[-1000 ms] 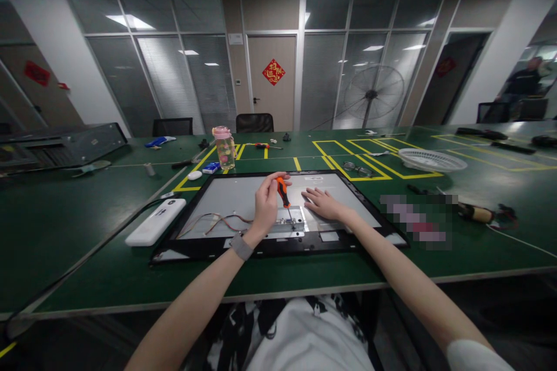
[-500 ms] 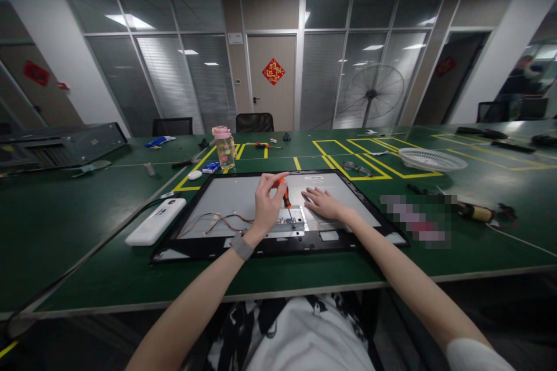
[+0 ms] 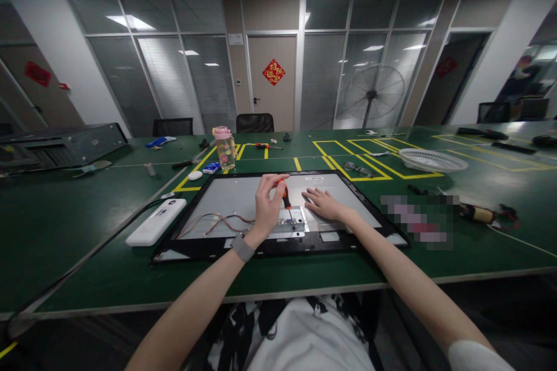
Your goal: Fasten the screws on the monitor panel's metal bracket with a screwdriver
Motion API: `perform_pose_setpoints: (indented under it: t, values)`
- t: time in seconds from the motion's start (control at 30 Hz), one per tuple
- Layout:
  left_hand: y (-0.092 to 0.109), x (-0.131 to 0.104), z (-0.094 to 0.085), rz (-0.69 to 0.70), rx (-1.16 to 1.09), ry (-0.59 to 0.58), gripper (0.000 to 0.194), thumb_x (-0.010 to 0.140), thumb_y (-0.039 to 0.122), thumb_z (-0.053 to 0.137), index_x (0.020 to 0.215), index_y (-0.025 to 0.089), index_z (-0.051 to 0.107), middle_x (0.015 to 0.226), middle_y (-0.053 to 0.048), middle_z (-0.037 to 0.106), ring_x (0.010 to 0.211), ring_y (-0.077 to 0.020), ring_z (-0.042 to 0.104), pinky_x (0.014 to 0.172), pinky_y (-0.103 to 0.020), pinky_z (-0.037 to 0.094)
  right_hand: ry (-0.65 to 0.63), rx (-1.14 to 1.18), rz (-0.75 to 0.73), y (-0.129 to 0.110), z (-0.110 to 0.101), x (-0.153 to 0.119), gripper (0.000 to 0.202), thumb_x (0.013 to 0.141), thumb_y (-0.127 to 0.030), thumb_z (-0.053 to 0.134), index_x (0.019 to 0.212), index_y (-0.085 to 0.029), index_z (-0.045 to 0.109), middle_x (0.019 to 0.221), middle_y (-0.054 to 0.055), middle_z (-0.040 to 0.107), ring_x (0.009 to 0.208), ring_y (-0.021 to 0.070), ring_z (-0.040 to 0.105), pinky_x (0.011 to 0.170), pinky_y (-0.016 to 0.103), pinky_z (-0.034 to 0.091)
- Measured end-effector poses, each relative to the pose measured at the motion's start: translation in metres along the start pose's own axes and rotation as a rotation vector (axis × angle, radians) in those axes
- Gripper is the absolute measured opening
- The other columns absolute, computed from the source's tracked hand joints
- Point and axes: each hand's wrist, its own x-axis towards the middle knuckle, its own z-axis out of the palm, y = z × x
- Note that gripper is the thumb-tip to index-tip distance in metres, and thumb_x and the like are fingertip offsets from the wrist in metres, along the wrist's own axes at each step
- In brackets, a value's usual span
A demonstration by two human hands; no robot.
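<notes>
My left hand (image 3: 268, 204) is closed on an orange-and-black screwdriver (image 3: 286, 197), which points down at a small circuit board (image 3: 287, 221) with metal brackets. That board sits near the front edge of a flat display panel (image 3: 243, 190) with a black frame, lying on the table. My right hand (image 3: 324, 204) rests flat on the panel's silver back, fingers spread, to the right of the board. Thin coloured wires (image 3: 221, 220) run left from the board across the panel. The screwdriver's tip is too small to make out clearly.
Left of the panel lies a white power bank (image 3: 156, 223) with a black cable. Behind stand a pink-lidded bottle (image 3: 224, 149) and a blue packet (image 3: 212, 167). Glasses (image 3: 357, 169), a white basket (image 3: 432, 160) and a power tool (image 3: 476, 212) lie to the right. A computer case (image 3: 65, 145) is far left.
Both hands keep their places on the panel. The screwdriver handle looks turned very slightly within my left hand.
</notes>
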Motion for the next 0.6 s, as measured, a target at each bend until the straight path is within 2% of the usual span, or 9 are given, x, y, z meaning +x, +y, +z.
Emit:
perform_pose_setpoints:
  t: [0.13, 0.3, 0.47, 0.6]
  values:
    - [0.0002, 0.0013, 0.0004, -0.009, 0.027, 0.025, 0.02, 0.091, 0.03, 0.053, 0.098, 0.02, 0.069, 0.094, -0.005, 0.059, 0.089, -0.0165, 0.058, 0.08, -0.027, 0.045, 0.004, 0.004, -0.007, 0.001, 0.0007, -0.0001, 0.061, 0.094, -0.051, 0.025, 0.147, -0.022, 0.03, 0.156, 0.011, 0.024, 0.142, 0.0336, 0.019, 0.109, 0.058, 0.018]
    - [-0.0021, 0.0008, 0.0008, -0.087, -0.086, -0.013, 0.028, 0.096, 0.029, 0.042, 0.107, 0.018, 0.065, 0.095, -0.006, 0.066, 0.091, -0.017, 0.062, 0.085, -0.029, 0.046, 0.01, 0.001, -0.003, 0.0013, 0.0009, -0.0005, 0.061, 0.094, -0.051, 0.024, 0.147, -0.023, 0.031, 0.155, 0.01, 0.025, 0.142, 0.0334, 0.019, 0.109, 0.058, 0.018]
    - [-0.0044, -0.0006, 0.0013, -0.07, -0.094, -0.037, 0.025, 0.094, 0.031, 0.049, 0.109, 0.02, 0.066, 0.103, -0.007, 0.064, 0.093, -0.0176, 0.062, 0.085, -0.03, 0.047, -0.001, 0.006, 0.0, 0.0007, 0.0002, -0.0004, 0.061, 0.094, -0.052, 0.024, 0.148, -0.023, 0.03, 0.156, 0.01, 0.023, 0.143, 0.0332, 0.018, 0.11, 0.058, 0.018]
    - [-0.0044, -0.0009, 0.0026, -0.112, -0.21, -0.074, 0.029, 0.095, 0.033, 0.047, 0.118, 0.02, 0.06, 0.103, -0.008, 0.065, 0.095, -0.018, 0.064, 0.088, -0.033, 0.049, 0.0, 0.006, 0.003, 0.0012, 0.001, 0.0004, 0.062, 0.094, -0.052, 0.024, 0.147, -0.023, 0.03, 0.156, 0.01, 0.023, 0.142, 0.0336, 0.018, 0.109, 0.059, 0.018]
